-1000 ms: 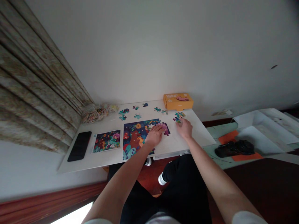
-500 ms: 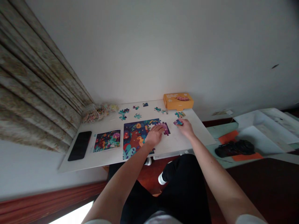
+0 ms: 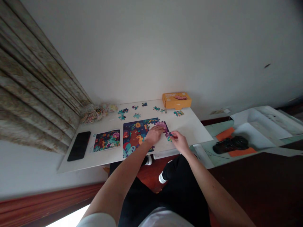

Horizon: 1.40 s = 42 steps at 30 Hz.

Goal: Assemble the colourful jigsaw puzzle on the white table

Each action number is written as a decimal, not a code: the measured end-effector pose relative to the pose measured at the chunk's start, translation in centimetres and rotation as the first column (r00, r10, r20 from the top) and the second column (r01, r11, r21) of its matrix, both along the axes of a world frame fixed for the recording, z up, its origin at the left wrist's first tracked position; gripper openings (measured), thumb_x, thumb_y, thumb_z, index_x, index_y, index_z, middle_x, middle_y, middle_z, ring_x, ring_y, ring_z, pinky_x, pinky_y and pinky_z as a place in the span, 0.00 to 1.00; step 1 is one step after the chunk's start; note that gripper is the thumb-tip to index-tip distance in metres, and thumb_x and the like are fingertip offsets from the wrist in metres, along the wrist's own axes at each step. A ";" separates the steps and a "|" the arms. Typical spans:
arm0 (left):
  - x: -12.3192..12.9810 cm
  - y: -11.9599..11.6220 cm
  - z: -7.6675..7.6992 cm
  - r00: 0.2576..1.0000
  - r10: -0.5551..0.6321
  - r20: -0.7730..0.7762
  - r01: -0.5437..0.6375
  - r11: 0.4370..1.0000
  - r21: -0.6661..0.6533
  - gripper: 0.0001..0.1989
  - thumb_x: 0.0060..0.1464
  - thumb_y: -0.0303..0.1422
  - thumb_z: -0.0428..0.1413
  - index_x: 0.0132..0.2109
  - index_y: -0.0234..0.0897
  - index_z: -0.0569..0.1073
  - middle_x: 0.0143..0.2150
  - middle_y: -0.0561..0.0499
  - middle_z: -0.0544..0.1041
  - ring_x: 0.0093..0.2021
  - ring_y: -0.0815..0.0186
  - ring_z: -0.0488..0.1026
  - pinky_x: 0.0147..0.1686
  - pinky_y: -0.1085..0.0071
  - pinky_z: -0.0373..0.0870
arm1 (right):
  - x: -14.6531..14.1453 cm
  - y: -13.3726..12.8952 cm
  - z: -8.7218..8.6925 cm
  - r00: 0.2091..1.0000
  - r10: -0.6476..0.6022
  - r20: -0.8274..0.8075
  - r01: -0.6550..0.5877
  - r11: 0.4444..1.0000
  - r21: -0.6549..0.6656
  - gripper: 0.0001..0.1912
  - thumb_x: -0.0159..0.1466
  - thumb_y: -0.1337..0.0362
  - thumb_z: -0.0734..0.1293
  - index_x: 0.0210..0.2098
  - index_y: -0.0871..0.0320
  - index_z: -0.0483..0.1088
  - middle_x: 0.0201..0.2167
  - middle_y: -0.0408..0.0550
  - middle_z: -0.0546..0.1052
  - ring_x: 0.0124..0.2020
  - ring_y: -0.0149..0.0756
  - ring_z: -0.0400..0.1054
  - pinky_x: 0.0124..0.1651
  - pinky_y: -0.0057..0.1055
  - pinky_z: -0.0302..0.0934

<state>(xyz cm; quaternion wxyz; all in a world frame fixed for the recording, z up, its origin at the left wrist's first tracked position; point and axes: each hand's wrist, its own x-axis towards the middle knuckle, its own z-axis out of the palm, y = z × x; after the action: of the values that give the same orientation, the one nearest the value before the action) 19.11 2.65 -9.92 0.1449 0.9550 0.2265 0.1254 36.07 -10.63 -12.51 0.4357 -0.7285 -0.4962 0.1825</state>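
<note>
Fingers point(image 3: 174, 134) of your right hand point(image 3: 181, 142) pinch a puzzle piece point(image 3: 168, 136), now brought to the right edge of the partial puzzle point(image 3: 134, 138), within apparent fitting reach; your left hand point(image 3: 153, 133) lies extended on it, loose pieces point(image 3: 137, 115) beyond.

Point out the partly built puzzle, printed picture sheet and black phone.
Partly built puzzle point(image 3: 134, 138): head view, its assembled left part.
Printed picture sheet point(image 3: 107, 140): head view, middle of its picture.
Black phone point(image 3: 79, 146): head view, middle of its dark face.
</note>
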 end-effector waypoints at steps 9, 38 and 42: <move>0.4 0.2 2.8 0.987 -0.028 -0.156 0.029 1.000 0.001 0.22 0.64 0.21 0.51 0.56 0.43 0.82 0.59 0.50 0.81 0.61 0.63 0.76 0.65 0.66 0.70 | -2.2 -0.8 0.6 0.929 -0.091 0.358 0.060 0.993 0.097 0.12 0.70 0.59 0.63 0.43 0.57 0.76 0.41 0.56 0.80 0.43 0.48 0.73 0.52 0.43 0.67; 0.8 0.1 2.8 0.991 -0.022 -0.135 0.017 0.999 -0.043 0.23 0.60 0.20 0.50 0.53 0.42 0.83 0.57 0.48 0.82 0.59 0.62 0.77 0.64 0.65 0.71 | -5.0 -0.4 1.9 0.790 -0.132 0.599 0.204 0.978 -0.054 0.18 0.72 0.52 0.65 0.48 0.56 0.80 0.39 0.59 0.77 0.41 0.49 0.71 0.44 0.41 0.62; 0.7 0.0 2.9 0.992 -0.023 -0.122 0.018 0.999 -0.038 0.22 0.61 0.20 0.51 0.53 0.42 0.83 0.55 0.48 0.83 0.58 0.62 0.77 0.63 0.65 0.72 | -4.3 -0.7 1.6 0.812 -0.022 0.583 0.030 1.000 -0.004 0.18 0.73 0.55 0.62 0.55 0.55 0.78 0.53 0.60 0.79 0.52 0.52 0.70 0.52 0.46 0.62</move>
<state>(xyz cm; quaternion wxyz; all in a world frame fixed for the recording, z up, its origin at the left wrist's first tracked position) 19.77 2.64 -7.00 0.1497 0.9603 0.2274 0.0608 31.81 -11.36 -10.94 0.2604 -0.7588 -0.5947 -0.0519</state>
